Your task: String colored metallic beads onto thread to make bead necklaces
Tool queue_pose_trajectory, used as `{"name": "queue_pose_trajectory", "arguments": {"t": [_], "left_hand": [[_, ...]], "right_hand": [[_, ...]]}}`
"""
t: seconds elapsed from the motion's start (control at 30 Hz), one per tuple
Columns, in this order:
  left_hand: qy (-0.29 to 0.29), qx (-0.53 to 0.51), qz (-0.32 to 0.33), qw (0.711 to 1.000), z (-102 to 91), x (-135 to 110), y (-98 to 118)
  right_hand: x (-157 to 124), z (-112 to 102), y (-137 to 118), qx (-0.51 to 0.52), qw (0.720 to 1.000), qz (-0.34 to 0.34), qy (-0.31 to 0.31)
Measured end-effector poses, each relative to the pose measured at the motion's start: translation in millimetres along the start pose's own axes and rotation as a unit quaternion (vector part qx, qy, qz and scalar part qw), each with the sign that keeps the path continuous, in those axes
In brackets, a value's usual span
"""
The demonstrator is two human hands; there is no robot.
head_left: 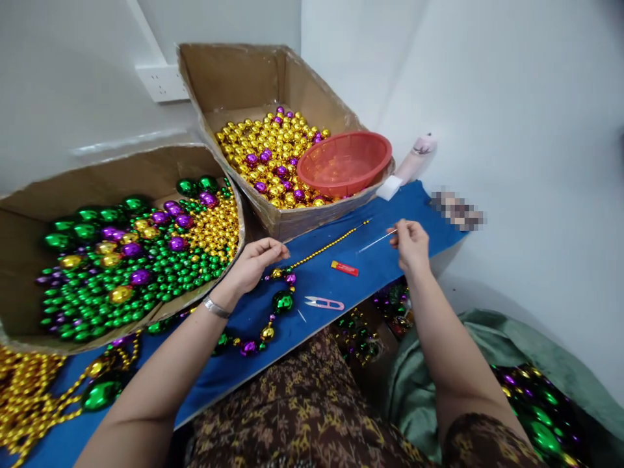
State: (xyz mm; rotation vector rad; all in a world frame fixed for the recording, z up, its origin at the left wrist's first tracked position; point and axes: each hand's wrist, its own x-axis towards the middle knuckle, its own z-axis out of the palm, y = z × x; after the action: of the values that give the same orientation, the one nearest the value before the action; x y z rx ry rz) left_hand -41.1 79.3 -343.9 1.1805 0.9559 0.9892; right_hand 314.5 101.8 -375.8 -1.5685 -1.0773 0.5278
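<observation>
one thin needle [375, 242], probably light, stiff and slick, hangs over the blue tabletop [404, 203], pinched near its end by my right hand [413, 246] (where i'd choose to hold it), while i cannot tell whether my left hand [254, 264], fingertips bunched, grips anything.

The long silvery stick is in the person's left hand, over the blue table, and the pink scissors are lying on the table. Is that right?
Not quite: it's the other hand. The head view shows the long silvery stick in the person's right hand, over the blue table. The pink scissors are lying on the table.
</observation>
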Motion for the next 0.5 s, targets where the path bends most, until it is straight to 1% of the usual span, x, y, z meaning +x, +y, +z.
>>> {"name": "queue_pose_trajectory", "arguments": {"t": [0.07, 0.1, 0.13, 0.2, 0.23, 0.27, 0.37, 0.43, 0.5], "left_hand": [[0.012, 0.011, 0.013, 1.000, 2.1, -2, 13], [0.016, 0.021, 0.019, 0.999, 2.8, -3, 18], [0.019, 0.030, 0.025, 0.999, 3.3, -4, 23], [0.022, 0.041, 0.034, 0.998, 3.1, -8, 30], [0.024, 0.041, 0.035, 0.998, 2.5, -11, 33], [0.028, 0.039, 0.033, 0.998, 1.6, -14, 34], [0.044, 0.028, 0.022, 0.998, -2.4, -23, 38], [0.056, 0.022, 0.023, 0.998, -5.3, -29, 40], [0.068, 0.018, 0.036, 0.997, -7.9, -33, 42]], "right_hand": [[-13, 8, -5, -0.075, 0.991, -0.038, -0.105], [-21, 14, -8, -0.123, 0.978, -0.062, -0.158], [-29, 21, -12, -0.166, 0.961, -0.084, -0.205], [-46, 39, -18, -0.270, 0.907, -0.137, -0.292], [-55, 48, -21, -0.306, 0.883, -0.156, -0.321], [-63, 58, -23, -0.332, 0.863, -0.168, -0.341], [-83, 81, -25, -0.386, 0.824, -0.180, -0.374], [-92, 90, -23, -0.421, 0.800, -0.182, -0.387], [-94, 91, -21, -0.445, 0.784, -0.183, -0.393]]}}
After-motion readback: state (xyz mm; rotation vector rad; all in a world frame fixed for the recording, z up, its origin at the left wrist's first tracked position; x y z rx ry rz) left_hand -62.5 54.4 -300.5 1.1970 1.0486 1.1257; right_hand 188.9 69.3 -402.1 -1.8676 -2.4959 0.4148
